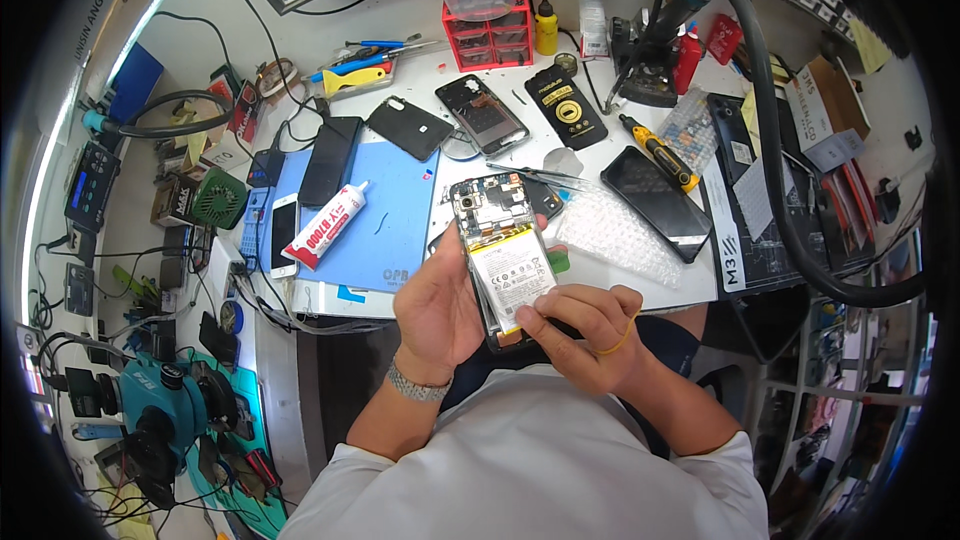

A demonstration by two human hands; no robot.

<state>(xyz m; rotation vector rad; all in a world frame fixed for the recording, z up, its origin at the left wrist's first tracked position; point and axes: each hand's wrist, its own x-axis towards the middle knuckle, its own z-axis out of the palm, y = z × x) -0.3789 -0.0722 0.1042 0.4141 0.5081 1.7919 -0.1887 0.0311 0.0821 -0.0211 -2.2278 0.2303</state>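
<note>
An opened phone (493,202) with its circuit board bare at the top is held over the table's front edge. My left hand (440,305) is wrapped round its left side. A white phone battery (511,275) with a yellow strip at its upper end lies over the phone's lower half, slightly tilted. The fingers of my right hand (590,335) are closed on the battery's lower right corner, thumb at its bottom edge. Whether the battery sits fully down in the frame is hard to tell. Just beyond the phone lie tweezers (535,177).
On the blue mat (385,230) lie a glue tube (326,225), a white phone (285,237) and a black phone (331,162). Bubble wrap (620,240), another black phone (655,202) and a yellow screwdriver (660,153) are at right. A thick black hose (765,140) arches over the right side.
</note>
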